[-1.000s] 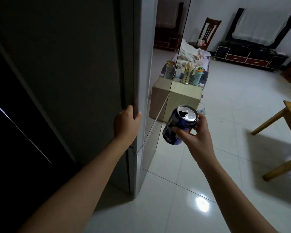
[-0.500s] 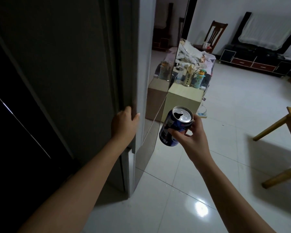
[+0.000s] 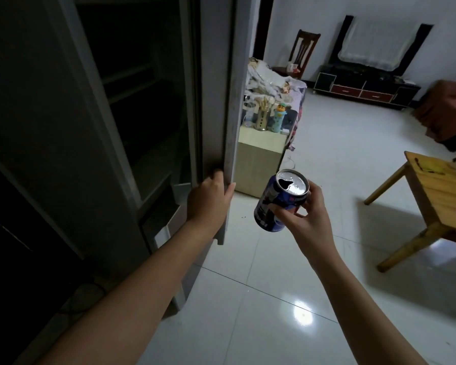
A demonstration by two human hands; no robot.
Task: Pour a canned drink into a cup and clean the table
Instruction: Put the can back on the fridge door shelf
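Two hands are busy, one on a door and one on a drink. At far left stands a dark fridge (image 3: pixel 63 127), and its door (image 3: pixel 229 122) now hangs further open than a moment ago: dim shelves (image 3: pixel 148 83) show inside where half a second back only the closed dark face was visible. The left hand (image 3: pixel 208 201) has stayed on the door's edge through that swing, its fingers (image 3: pixel 217 176) wrapped over the inner side and the thumb pressed on the outer face, so the hand is closed on the door rather than spread. My reading is that the opened can is about to go into the fridge, which suggests the pouring is done, though no cup shows here to confirm it.

Just right of the door edge, the blue can (image 3: pixel 279 204) is held in the air, tilted, with its silver top toward the camera and the mouth already open. The right hand (image 3: pixel 308 219) grips it from the side, fingers curled narrowly round the upper body and rim, thumb across the label. Whether liquid remains inside cannot be told.

Further right, well apart from both hands, a wooden table (image 3: pixel 442 196) stands on the white tiled floor (image 3: pixel 274 299); its visible corner carries a small pale item at the frame edge, too cropped to name, so the cleaning may be unfinished.
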